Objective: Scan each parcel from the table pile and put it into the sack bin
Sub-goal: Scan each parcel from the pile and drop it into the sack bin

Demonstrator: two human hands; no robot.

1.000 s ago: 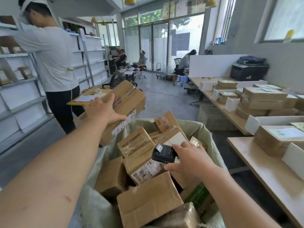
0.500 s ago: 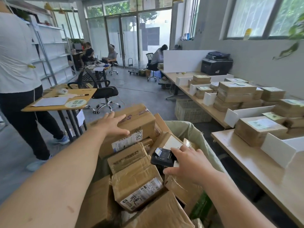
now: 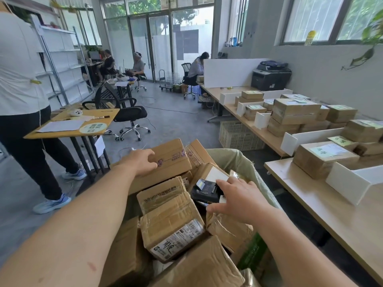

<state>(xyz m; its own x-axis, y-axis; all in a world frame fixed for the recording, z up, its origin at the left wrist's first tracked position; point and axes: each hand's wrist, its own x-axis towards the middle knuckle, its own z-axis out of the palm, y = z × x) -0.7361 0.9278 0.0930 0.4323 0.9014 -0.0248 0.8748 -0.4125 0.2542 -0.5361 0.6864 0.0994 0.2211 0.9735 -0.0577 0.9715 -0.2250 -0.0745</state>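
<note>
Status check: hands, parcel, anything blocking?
Left hand rests on big parcel atop the sack bin heap. Right hand grips scanner. No obstruction seen.

Grey concrete floor (image 3: pixel 176 121), cables (image 3: pixel 170 110) trailing across it. Far end: full-height glass doors (image 3: pixel 161 44), daylight coming through, trees outside. Right: grey wall (image 3: pixel 321 69) with high windows (image 3: pixel 310 17), hanging plant (image 3: pixel 371 32), long wooden desks (image 3: pixel 342 220) with white dividers (image 3: pixel 228 72), black printer (image 3: pixel 269 77), white crate (image 3: pixel 238 135) on the floor. Left: white shelving (image 3: pixel 62 59), small wooden table (image 3: pixel 62 134), black office chair (image 3: pixel 126 112) just beside it
</note>
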